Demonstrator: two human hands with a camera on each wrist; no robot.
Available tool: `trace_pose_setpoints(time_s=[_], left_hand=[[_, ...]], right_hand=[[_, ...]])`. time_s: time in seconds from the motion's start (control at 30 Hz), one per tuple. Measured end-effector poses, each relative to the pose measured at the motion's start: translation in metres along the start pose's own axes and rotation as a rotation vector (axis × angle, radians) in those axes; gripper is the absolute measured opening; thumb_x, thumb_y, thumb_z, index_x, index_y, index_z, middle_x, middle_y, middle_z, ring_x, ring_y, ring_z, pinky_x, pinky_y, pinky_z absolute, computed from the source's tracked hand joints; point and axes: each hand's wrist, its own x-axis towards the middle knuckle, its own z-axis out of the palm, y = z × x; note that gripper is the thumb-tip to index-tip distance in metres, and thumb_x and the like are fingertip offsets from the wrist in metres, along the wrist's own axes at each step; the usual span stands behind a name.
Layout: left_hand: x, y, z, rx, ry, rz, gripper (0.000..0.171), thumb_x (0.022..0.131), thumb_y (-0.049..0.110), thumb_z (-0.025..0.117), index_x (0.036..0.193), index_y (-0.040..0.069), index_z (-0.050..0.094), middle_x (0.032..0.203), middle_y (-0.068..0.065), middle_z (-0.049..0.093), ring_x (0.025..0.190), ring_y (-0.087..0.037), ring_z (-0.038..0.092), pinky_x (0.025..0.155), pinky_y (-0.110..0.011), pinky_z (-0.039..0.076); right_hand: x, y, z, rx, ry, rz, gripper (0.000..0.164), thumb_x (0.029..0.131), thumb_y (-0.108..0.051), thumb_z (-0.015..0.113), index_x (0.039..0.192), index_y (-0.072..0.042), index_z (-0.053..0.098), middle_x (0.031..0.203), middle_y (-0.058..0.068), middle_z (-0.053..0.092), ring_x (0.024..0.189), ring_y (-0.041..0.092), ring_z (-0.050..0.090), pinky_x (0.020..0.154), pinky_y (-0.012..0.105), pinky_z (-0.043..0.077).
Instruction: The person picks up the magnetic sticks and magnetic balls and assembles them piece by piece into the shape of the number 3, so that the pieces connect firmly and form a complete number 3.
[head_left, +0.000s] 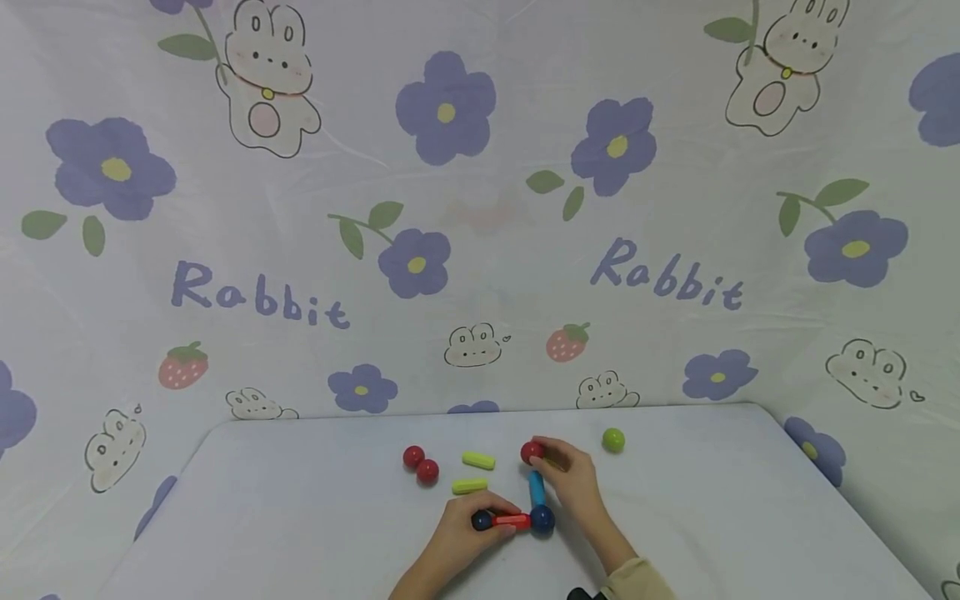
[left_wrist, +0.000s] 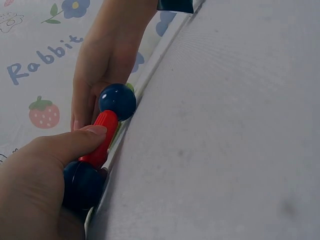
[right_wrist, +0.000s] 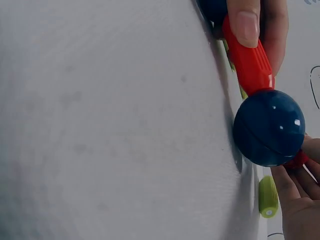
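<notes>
A printed backdrop point(head_left: 487, 292) stands behind the white bench point(head_left: 720, 517), which carries the loose parts. The right hand point(head_left: 577, 483) is at the far end of an L-shaped joined piece point(head_left: 542, 525), probably to present a part there; its grip is narrow, pinching a red ball point(head_left: 532, 452). The left hand point(head_left: 465, 533) is at the near side, presumably bracing the piece; its grip is also narrow, holding the red rod point(right_wrist: 252, 67).

Balls: one blue ball point(right_wrist: 270, 127) forms the corner; a second blue ball point(head_left: 482, 521) sits at the red rod's left end. Two loose red balls point(head_left: 427, 472) lie together at left; a green ball point(head_left: 613, 440) lies at right, all probably within reach.

Rods: the blue rod point(head_left: 537, 488) extends from the corner toward the pinched ball; contact there cannot be confirmed. Two yellow-green rods point(head_left: 478, 460) lie between the loose red balls and the right hand.
</notes>
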Motion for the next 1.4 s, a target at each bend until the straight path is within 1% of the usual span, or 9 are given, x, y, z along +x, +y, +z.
trace_pose_setpoints(time_s=[0.17, 0.3, 0.43, 0.6, 0.73, 0.87, 1.07, 1.27, 1.4], left_hand=[[0.0001, -0.0015, 0.0005, 0.008, 0.002, 0.016, 0.022, 0.077, 0.023, 0.07, 0.099, 0.023, 0.067, 0.093, 0.012, 0.063, 0.092, -0.008, 0.056, 0.088, -0.03, 0.041], [0.0001, -0.0013, 0.0007, 0.016, 0.005, 0.016, 0.022, 0.077, 0.021, 0.071, 0.099, 0.022, 0.067, 0.093, 0.013, 0.063, 0.092, -0.008, 0.055, 0.087, -0.029, 0.041], [-0.0003, 0.0012, 0.0004, 0.02, 0.005, 0.008, 0.023, 0.077, 0.02, 0.07, 0.1, 0.02, 0.067, 0.094, 0.013, 0.063, 0.093, -0.008, 0.055, 0.087, -0.03, 0.041], [-0.0005, 0.0028, 0.0001, 0.02, 0.0, -0.023, 0.024, 0.077, 0.021, 0.07, 0.101, 0.02, 0.067, 0.094, 0.013, 0.063, 0.094, -0.007, 0.055, 0.089, -0.031, 0.04], [-0.0002, 0.0013, 0.0, 0.023, 0.002, -0.031, 0.024, 0.077, 0.023, 0.07, 0.101, 0.021, 0.067, 0.093, 0.014, 0.062, 0.093, -0.007, 0.054, 0.089, -0.031, 0.04], [-0.0001, -0.0007, 0.0005, 0.028, 0.004, -0.032, 0.023, 0.077, 0.025, 0.07, 0.1, 0.022, 0.067, 0.093, 0.014, 0.062, 0.093, -0.006, 0.054, 0.088, -0.031, 0.04], [-0.0006, 0.0006, 0.0012, 0.028, 0.001, -0.042, 0.024, 0.077, 0.024, 0.071, 0.1, 0.022, 0.067, 0.093, 0.014, 0.062, 0.093, -0.006, 0.054, 0.089, -0.032, 0.04], [-0.0013, 0.0026, 0.0015, 0.029, 0.002, -0.047, 0.024, 0.077, 0.023, 0.071, 0.101, 0.021, 0.067, 0.093, 0.014, 0.062, 0.093, -0.006, 0.054, 0.089, -0.032, 0.04], [-0.0015, 0.0037, 0.0019, 0.028, 0.0, -0.05, 0.024, 0.077, 0.022, 0.071, 0.101, 0.022, 0.067, 0.093, 0.014, 0.062, 0.092, -0.007, 0.054, 0.088, -0.032, 0.04]], right_hand=[[-0.0025, -0.0003, 0.0005, -0.008, -0.009, -0.026, 0.032, 0.078, -0.007, 0.068, 0.11, -0.007, 0.063, 0.109, 0.006, 0.06, 0.104, 0.023, 0.054, 0.087, 0.037, 0.043], [-0.0032, -0.0003, 0.0001, 0.02, -0.028, -0.035, 0.031, 0.079, -0.005, 0.067, 0.11, -0.004, 0.062, 0.109, 0.008, 0.06, 0.104, 0.024, 0.054, 0.085, 0.035, 0.044], [-0.003, 0.0022, -0.0005, 0.021, -0.041, -0.052, 0.031, 0.079, -0.004, 0.067, 0.11, -0.003, 0.062, 0.108, 0.008, 0.061, 0.103, 0.024, 0.055, 0.085, 0.033, 0.045], [-0.0027, 0.0048, -0.0014, 0.03, -0.042, -0.044, 0.031, 0.079, -0.004, 0.067, 0.109, -0.004, 0.062, 0.106, 0.008, 0.061, 0.1, 0.022, 0.056, 0.084, 0.031, 0.045], [-0.0028, 0.0056, -0.0022, 0.041, -0.048, -0.031, 0.03, 0.079, -0.004, 0.067, 0.109, -0.005, 0.063, 0.107, 0.007, 0.061, 0.101, 0.02, 0.056, 0.083, 0.028, 0.045], [-0.0032, 0.0061, -0.0025, 0.035, -0.051, -0.035, 0.03, 0.079, -0.005, 0.067, 0.109, -0.004, 0.062, 0.106, 0.007, 0.061, 0.1, 0.021, 0.056, 0.084, 0.029, 0.045], [-0.0037, 0.0074, -0.003, 0.028, -0.043, -0.059, 0.03, 0.08, -0.005, 0.067, 0.109, -0.002, 0.062, 0.105, 0.007, 0.062, 0.098, 0.02, 0.057, 0.084, 0.031, 0.045], [-0.0041, 0.0054, -0.006, 0.06, -0.027, -0.053, 0.027, 0.08, -0.006, 0.066, 0.107, -0.003, 0.063, 0.104, 0.007, 0.063, 0.099, 0.018, 0.057, 0.081, 0.025, 0.046], [-0.0033, 0.0016, -0.0093, 0.087, 0.035, -0.077, 0.023, 0.081, -0.004, 0.065, 0.104, -0.003, 0.064, 0.103, 0.009, 0.063, 0.1, 0.019, 0.057, 0.081, 0.024, 0.046]])
